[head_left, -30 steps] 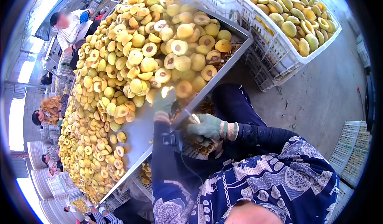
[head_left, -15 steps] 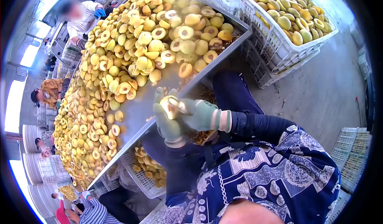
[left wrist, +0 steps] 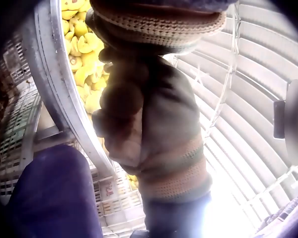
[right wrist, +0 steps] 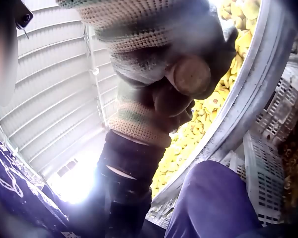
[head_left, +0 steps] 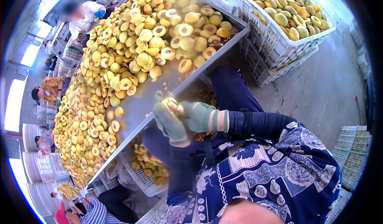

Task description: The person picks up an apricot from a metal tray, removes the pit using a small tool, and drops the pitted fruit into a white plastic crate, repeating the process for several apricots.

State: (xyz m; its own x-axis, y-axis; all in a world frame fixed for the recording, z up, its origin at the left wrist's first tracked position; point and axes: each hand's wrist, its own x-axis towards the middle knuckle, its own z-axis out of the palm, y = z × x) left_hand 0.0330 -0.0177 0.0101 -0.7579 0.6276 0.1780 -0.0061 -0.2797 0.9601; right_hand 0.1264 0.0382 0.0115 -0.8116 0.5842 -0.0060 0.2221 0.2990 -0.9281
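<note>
My left hand [head_left: 169,122], in a pale green knitted glove, holds a yellow peach [head_left: 170,103] just outside the table's metal edge. Its fingers lie around the far side of the fruit. Close against it, my gloved right hand [head_left: 201,116] grips a pitting tool, its tip end at the peach. The tool's round wooden handle end [right wrist: 191,75] sticks out of the right fist in the right wrist view; its working end is hidden. Both hands overlap in the wrist views, where the left wrist view shows them dark. Loose peach halves [head_left: 185,30] lie heaped on the metal table [head_left: 131,106].
A raised metal rim [head_left: 207,62] borders the table. White crates [head_left: 275,54] of peach halves stand stacked beyond it. Another crate [head_left: 149,190] with fruit sits below the edge. My knee [head_left: 231,84] is beneath my hands. Other people [head_left: 81,18] work along the far side.
My left hand has come back from the heap over the rim with a peach and met my right hand. Since half a second ago, both hands have turned slightly around the fruit.
</note>
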